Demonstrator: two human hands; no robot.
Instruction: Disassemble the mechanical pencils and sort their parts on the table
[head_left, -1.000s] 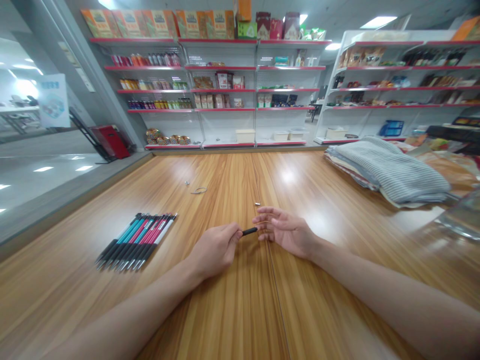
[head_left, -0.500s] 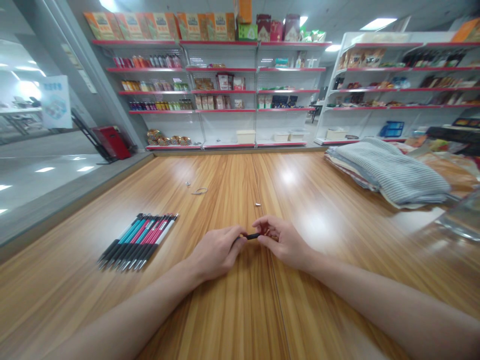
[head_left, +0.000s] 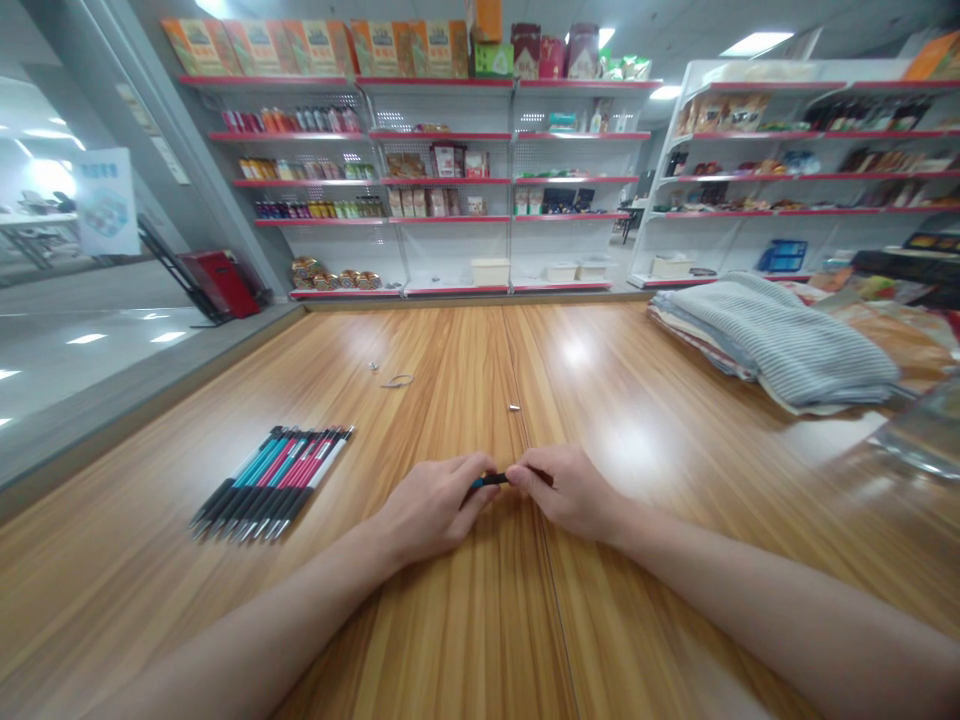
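Note:
My left hand (head_left: 439,505) is closed around a pen (head_left: 489,481) with a black grip and a bit of blue barrel showing. My right hand (head_left: 568,490) pinches the same pen at its other end, thumb and fingers covering that tip. Just beyond the hands, a small silver metal piece (head_left: 514,407), like a pen tip, lies on the table. To the left, several pens (head_left: 274,485) with teal, red and white barrels and black grips lie side by side in a row, their tips toward me.
On the wooden table (head_left: 442,350) farther back lie a thin ring-shaped loop (head_left: 397,381) and a tiny metal bit (head_left: 373,366). Folded striped cloth (head_left: 787,340) is piled at the right, beside a clear container (head_left: 926,430). Stocked shelves (head_left: 450,180) stand behind the table.
My right hand's fingers have closed in on the pen's end, where they were looser and more spread before. More of the blue barrel shows at my left hand.

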